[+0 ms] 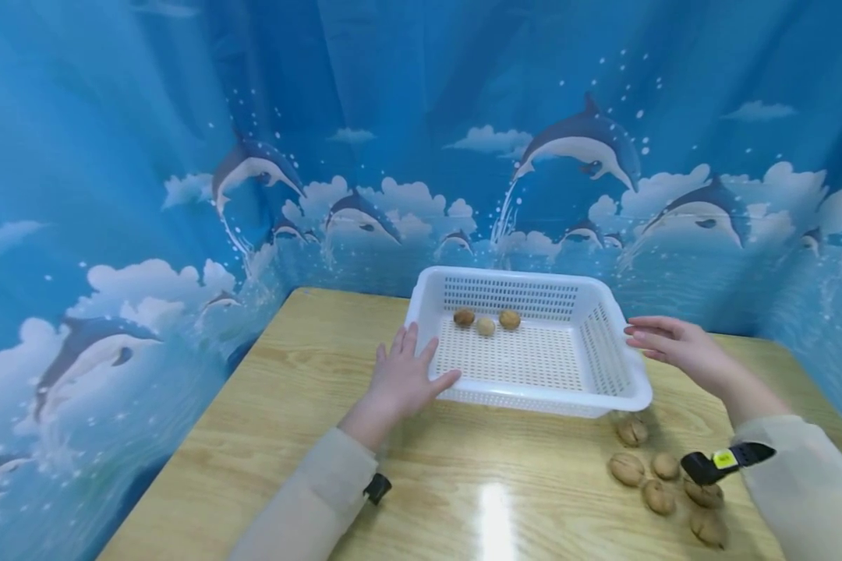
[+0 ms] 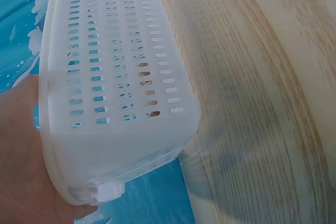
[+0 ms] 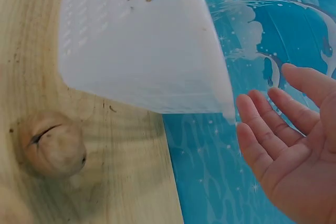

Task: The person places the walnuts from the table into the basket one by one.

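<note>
A white plastic basket with slotted walls sits on the wooden table. Inside, toward its back left, lie two brown walnuts and a paler round nut. My left hand rests on the basket's left rim with its fingers spread; the left wrist view shows the palm against that rim. At the right rim is my right hand, its fingers loosely extended. In the right wrist view the fingertips are right beside the rim, and the palm holds nothing.
Several walnuts lie on the table in front of the basket's right corner, some near the right sleeve. One walnut shows large in the right wrist view. A blue dolphin-print curtain hangs behind the table and along its sides.
</note>
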The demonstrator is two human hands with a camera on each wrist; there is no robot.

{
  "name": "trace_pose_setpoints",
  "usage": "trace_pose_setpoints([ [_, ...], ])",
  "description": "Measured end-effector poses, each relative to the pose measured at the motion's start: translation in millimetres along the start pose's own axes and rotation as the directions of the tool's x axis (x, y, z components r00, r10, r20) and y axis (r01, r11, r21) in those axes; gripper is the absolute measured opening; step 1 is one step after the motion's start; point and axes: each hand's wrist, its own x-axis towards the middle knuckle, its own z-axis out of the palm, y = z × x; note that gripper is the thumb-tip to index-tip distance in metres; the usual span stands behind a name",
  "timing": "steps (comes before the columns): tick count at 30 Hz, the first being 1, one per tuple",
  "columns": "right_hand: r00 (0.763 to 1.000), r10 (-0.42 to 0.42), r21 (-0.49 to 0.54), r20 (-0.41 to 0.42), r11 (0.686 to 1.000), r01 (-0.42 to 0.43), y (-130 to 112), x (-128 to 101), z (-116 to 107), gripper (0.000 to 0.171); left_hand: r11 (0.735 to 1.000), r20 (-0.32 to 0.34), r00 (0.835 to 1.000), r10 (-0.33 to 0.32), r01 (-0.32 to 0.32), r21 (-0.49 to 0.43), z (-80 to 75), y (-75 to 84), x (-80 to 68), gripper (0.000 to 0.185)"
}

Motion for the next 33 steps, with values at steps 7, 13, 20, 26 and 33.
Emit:
trace_pose_setpoints([
  [7, 0.998, -0.053, -0.003, -0.032, 0.999, 0.053, 13.3, -26.0, 2.6, 0.061, 1.0, -0.008, 1.0, 0.0, -0.001, -0.009, -0.3, 0.0, -0.9, 0.08],
  [13, 0.994, -0.098, 0.017, -0.051, 0.995, 0.099, 23.8, -44.4, 12.4, 0.056, 1.0, -0.01, 1.0, 0.0, 0.0, -0.017, 0.8, 0.0, -0.2, 0.079],
  [20, 0.994, -0.107, 0.092, -0.037, 0.99, 0.11, 37.1, -60.1, 19.5, 0.053, 1.0, -0.012, 1.0, 0.001, -0.002, -0.012, 0.3, -0.2, -0.5, 0.08],
  [26, 0.997, -0.067, 0.061, -0.047, 0.996, 0.07, 51.0, -69.6, 28.8, 0.051, 1.0, -0.024, 1.0, 0.014, -0.014, -0.004, 0.3, -1.5, 1.0, 0.08],
  [33, 1.0, 0.029, -0.035, -0.007, 0.999, -0.029, 56.3, -74.7, 42.5, 0.053, 1.0, -0.01, 1.0, 0.008, -0.008, -0.006, 2.8, -2.1, 1.2, 0.081],
])
